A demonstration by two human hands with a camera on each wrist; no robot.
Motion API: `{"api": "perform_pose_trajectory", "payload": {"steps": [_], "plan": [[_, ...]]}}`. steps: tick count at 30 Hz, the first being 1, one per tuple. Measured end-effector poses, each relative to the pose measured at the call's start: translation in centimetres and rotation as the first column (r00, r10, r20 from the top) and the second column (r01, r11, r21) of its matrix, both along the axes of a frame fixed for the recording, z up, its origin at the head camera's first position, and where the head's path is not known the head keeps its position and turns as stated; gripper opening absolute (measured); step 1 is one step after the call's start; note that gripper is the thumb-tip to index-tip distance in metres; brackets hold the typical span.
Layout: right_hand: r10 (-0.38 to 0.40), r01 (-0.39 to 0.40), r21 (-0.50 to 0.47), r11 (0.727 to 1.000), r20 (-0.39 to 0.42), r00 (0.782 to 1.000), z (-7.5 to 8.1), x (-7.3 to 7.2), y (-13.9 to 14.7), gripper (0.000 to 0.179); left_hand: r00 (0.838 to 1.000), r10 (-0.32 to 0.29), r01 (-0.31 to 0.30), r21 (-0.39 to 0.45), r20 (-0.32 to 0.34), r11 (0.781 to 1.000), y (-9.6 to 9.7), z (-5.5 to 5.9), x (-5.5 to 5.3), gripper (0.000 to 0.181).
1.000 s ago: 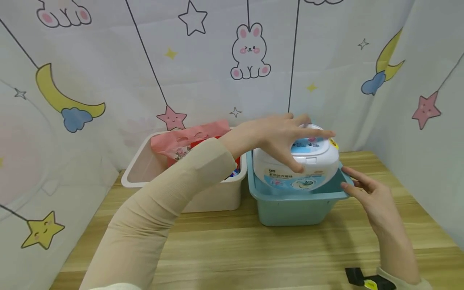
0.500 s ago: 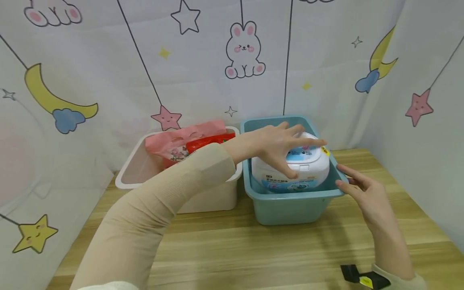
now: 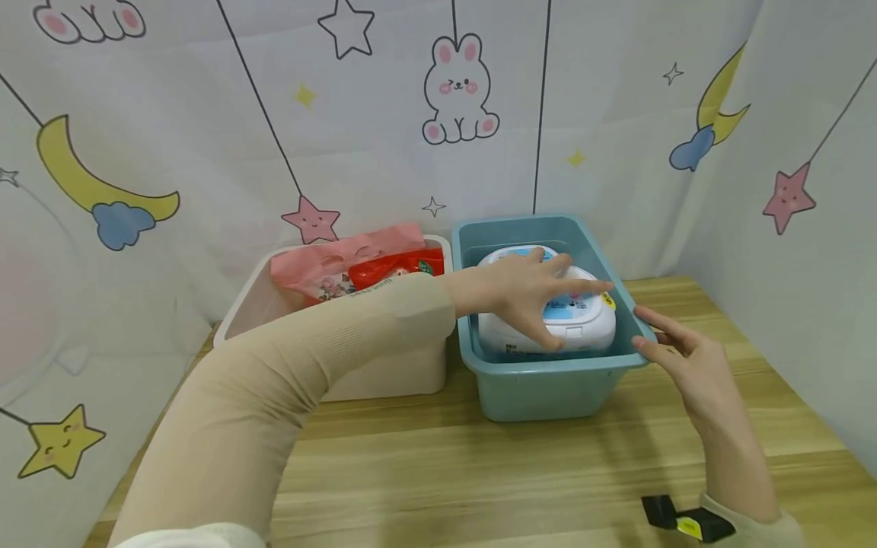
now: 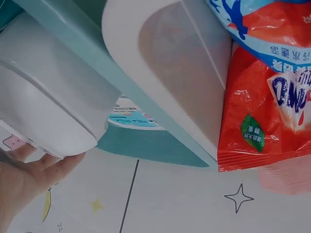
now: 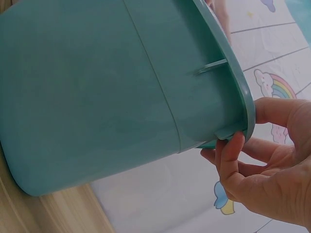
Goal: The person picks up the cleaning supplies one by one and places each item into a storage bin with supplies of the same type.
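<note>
A white laundry-pod tub (image 3: 592,333) with a blue-labelled lid sits inside the teal bin (image 3: 548,392). My left hand (image 3: 524,293) grips this tub from above, fingers spread across the lid and thumb at the front. In the left wrist view, its fingertips (image 4: 68,165) bend over the tub's edge. Behind it, a second white tub (image 3: 503,255) with a blue label shows in part. My right hand (image 3: 699,369) pinches the bin's right front corner; the right wrist view shows thumb and fingers on either side of the rim (image 5: 249,104). The tubs' undersides are hidden.
A white bin (image 3: 393,373) stands left of the teal one. It holds a pink bag (image 3: 322,266), a red detergent packet (image 3: 384,266) and, in the left wrist view, a blue-and-orange packet (image 4: 272,24). A printed curtain (image 3: 384,137) hangs behind the wooden table (image 3: 479,479).
My left hand has lowered the tub deeper into the teal bin, and the tub now lies flatter. The second tub behind has come into sight. My right hand stays on the rim.
</note>
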State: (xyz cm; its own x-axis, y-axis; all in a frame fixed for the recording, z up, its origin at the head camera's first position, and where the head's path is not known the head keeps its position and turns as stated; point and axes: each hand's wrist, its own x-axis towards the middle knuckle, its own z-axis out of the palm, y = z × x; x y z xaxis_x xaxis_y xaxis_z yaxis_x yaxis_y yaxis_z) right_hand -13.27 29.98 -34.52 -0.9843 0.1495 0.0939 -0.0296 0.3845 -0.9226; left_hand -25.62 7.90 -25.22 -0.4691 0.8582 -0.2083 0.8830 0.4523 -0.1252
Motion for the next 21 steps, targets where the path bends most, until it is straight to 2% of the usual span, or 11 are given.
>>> {"api": "perform_pose_trajectory", "payload": {"steps": [5, 13, 21], "plan": [[0.007, -0.007, -0.004, 1.0, -0.013, 1.0, 0.0, 0.0, -0.1, 0.053, 1.0, -0.013, 0.013, 0.007, -0.004, 1.0, 0.0, -0.5, -0.2, 0.088], [0.011, -0.011, -0.027, 1.0, 0.003, 1.0, -0.2, 0.0, -0.5, 0.054, 0.999, 0.015, -0.015, -0.006, 0.045, 1.0, -0.2, -1.6, -0.6, 0.09], [0.002, -0.002, -0.022, 1.0, -0.001, 1.0, 0.0, 0.0, -0.3, 0.054, 0.997, 0.039, -0.036, -0.034, 0.073, 0.999, 0.2, -1.9, -0.9, 0.088]]}}
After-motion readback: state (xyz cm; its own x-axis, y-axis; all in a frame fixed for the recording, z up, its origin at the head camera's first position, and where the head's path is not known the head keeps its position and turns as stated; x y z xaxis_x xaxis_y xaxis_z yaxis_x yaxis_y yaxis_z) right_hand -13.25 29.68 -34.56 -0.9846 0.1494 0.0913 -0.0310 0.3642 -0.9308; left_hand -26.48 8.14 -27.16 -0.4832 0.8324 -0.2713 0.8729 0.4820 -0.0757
